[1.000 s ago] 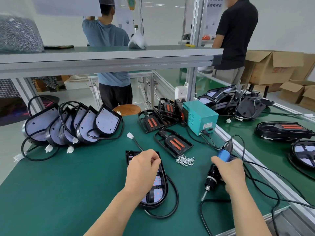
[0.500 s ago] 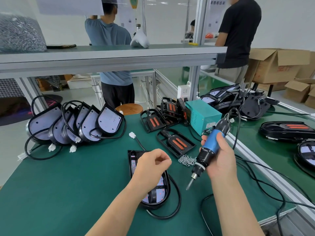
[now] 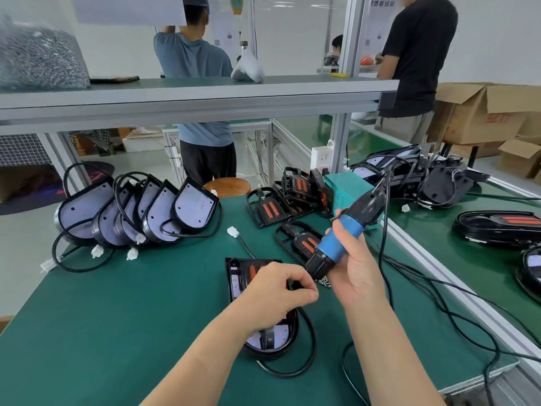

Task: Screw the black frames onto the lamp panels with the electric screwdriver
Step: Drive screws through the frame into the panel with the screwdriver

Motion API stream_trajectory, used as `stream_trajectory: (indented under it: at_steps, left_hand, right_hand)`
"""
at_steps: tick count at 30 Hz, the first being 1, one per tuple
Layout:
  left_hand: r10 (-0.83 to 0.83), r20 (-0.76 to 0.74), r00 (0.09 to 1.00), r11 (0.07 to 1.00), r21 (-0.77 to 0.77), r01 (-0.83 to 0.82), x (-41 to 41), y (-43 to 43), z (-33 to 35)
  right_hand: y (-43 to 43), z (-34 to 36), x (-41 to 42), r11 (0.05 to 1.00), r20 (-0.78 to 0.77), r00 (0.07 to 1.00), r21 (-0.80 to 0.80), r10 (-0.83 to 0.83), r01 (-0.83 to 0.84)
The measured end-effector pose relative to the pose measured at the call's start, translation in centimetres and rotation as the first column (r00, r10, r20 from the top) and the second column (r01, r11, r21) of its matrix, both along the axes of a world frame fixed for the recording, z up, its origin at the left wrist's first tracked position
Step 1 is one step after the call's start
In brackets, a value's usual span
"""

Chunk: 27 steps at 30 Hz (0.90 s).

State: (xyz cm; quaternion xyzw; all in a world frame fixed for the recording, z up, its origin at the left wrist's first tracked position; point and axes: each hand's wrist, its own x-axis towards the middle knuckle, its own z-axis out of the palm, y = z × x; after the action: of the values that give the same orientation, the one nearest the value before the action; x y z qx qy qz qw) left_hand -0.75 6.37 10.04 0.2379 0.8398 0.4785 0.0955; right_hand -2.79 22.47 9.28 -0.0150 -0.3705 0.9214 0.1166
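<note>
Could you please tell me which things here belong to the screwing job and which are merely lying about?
Job: screwdriver in the right hand; framed panel beneath the left hand; screws; loose frames; waiting panels.
Lying about: stool; cardboard boxes; bag on the shelf.

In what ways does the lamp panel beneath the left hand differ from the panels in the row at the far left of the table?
The flat panel beneath the left hand lies on the green table; the row panels stand on edge, leaning on one another. The flat panel carries a black frame with orange strips; the row panels show bare pale faces. Both have black rims and black cables.
</note>
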Motion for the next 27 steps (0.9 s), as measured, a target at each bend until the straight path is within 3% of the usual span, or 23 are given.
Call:
stream_trajectory:
  at_steps: [4,12,17,21,27]
  left_hand:
    - [0.053,0.019,0.998,0.998,0.021,-0.053,0.6,0.4,0.0]
    - [0.100,0.107,0.989,0.971,0.207,-0.120,0.5,-0.9,0.6]
    - [0.360,-0.005,0.933,0.931,0.055,-0.360,-0.1,-3.4,-0.6]
    - [0.341,0.000,0.940,0.940,0.018,-0.340,0.3,-3.3,-1.6]
    - [0.300,0.022,0.954,0.949,0.096,-0.301,0.5,-2.4,-1.4]
  right_hand:
    - [0.0,0.2,0.1,0.995,-0.087,0.992,0.064,0.087,-0.082]
    - [-0.1,1.7,-0.3,0.999,-0.131,0.991,0.044,-0.026,0.032]
    - [0.4,3.0,0.1,0.959,-0.158,0.953,0.078,-0.257,0.271]
    - [-0.1,4.8,0.8,0.842,-0.190,0.848,0.139,-0.494,0.522]
    - [-0.4,6.1,1.4,0.807,-0.145,0.806,0.066,-0.573,0.586]
